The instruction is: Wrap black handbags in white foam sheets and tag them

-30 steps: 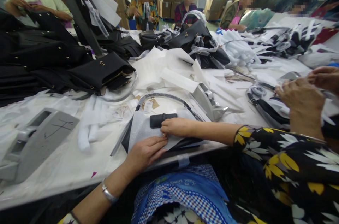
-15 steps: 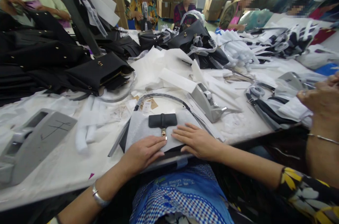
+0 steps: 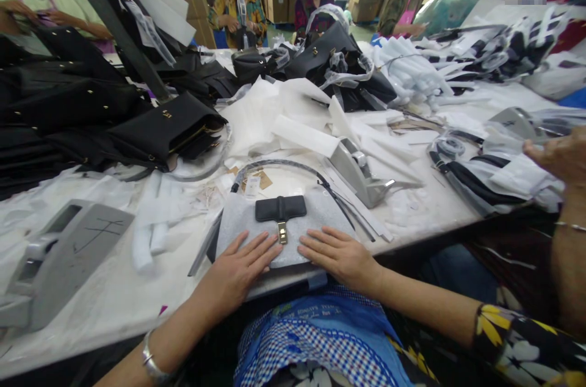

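Note:
A handbag (image 3: 238, 216) lies in front of me on the table, its front covered by a whitish translucent sheet. A black flap tab (image 3: 268, 209) with a gold clasp (image 3: 282, 233) shows over the sheet at its middle. The bag's wrapped handle (image 3: 274, 163) arches away behind it. My left hand (image 3: 249, 259) lies flat on the sheet left of the clasp, fingers spread. On the right side of the clasp my right hand (image 3: 336, 253) rests flat too, fingers stretched out. Both palms are near the bag's lower edge, and neither hand grips anything.
Grey tape dispensers stand at left (image 3: 68, 259) and behind the bag at right (image 3: 359, 170). Black bags (image 3: 169, 130) are piled at left. White wrapping sheets (image 3: 265, 112) lie behind. At the right edge is another person's hand (image 3: 561, 158); more people work across the table.
My left hand has shifted left off the clasp, its fingers now spread on the sheet. My right hand has moved slightly down. The neighbour's hand at right has moved a little.

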`<state>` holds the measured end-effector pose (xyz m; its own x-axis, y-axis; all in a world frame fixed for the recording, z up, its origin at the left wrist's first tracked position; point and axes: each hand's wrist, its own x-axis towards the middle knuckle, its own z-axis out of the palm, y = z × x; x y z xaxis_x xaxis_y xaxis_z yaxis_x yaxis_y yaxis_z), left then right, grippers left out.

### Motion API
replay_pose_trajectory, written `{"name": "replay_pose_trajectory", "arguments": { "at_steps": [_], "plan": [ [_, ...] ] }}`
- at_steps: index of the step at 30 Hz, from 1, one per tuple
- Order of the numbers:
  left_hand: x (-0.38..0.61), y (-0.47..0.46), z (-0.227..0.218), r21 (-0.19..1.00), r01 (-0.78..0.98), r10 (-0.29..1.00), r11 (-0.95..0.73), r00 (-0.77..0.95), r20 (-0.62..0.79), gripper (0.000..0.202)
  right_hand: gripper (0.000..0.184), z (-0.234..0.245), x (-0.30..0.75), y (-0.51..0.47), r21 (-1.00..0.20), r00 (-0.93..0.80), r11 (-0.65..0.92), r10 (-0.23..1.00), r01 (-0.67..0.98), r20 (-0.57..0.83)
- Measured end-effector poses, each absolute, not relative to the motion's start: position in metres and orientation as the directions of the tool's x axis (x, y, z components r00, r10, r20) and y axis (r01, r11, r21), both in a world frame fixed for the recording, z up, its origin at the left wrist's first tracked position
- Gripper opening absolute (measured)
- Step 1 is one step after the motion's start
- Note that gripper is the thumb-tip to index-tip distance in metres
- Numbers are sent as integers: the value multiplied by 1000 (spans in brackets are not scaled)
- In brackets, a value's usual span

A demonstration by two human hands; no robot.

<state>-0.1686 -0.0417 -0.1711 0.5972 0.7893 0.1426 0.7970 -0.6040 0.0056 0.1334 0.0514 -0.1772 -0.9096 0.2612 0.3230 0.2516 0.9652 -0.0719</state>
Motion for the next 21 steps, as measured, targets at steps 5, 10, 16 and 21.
{"name": "replay_pose_trajectory", "arguments": {
  "at_steps": [5, 10, 16, 21],
  "plan": [
    [-146, -53, -169, -35, 840, 819, -542, 537, 203, 58, 43, -187, 134, 51, -72, -885, 960, 279, 272, 374],
    [-125, -46, -158, 115, 853, 852, -509, 481, 205, 69, 42, -180, 132, 51, -97, -872, 956, 294, 278, 392],
    [-119, -51, -177, 99, 852, 844, -513, 481, 236, 62, 44, -178, 133, 47, -120, -867, 955, 298, 273, 398],
    [-105, -52, -183, -4, 897, 849, -442, 420, 320, 43, 44, -180, 132, 44, -138, -856, 947, 321, 290, 405]
  ]
}}
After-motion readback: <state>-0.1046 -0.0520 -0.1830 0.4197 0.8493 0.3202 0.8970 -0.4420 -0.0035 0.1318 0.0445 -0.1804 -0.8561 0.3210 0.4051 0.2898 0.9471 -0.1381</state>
